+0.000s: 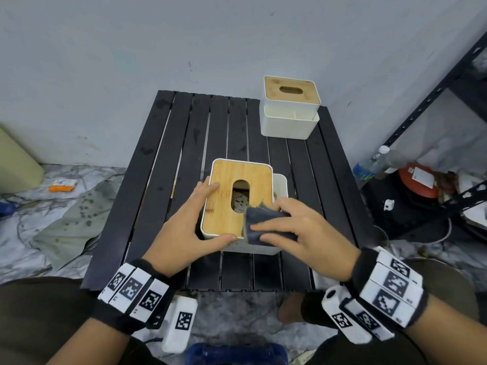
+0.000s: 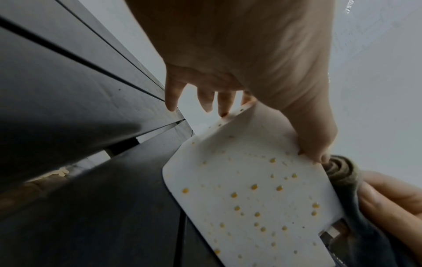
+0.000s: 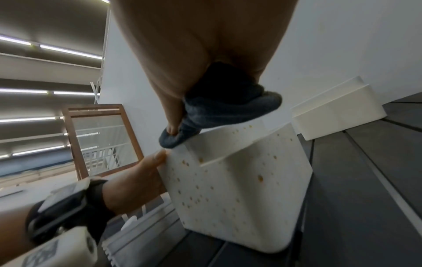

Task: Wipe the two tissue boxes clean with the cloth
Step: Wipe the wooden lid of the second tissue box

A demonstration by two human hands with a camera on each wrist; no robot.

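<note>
A white tissue box with a wooden slotted lid (image 1: 237,198) stands near the middle of the black slatted table (image 1: 184,143). Its white walls (image 2: 246,195) (image 3: 239,189) carry many small orange-brown spots. My left hand (image 1: 189,227) grips the box at its left front corner, fingers along the left side and thumb on the front edge. My right hand (image 1: 297,227) holds a folded dark grey cloth (image 1: 263,222) (image 3: 219,108) on the lid's near right corner. A second white box with a wooden lid (image 1: 290,106) stands at the table's far right corner.
A grey wall rises just behind the table. A black metal shelf (image 1: 434,101) with a plastic bottle (image 1: 374,162) and clutter stands at the right. A spotted grey-green cloth (image 1: 71,219) and an orange packet (image 1: 63,185) lie on the marble floor at the left.
</note>
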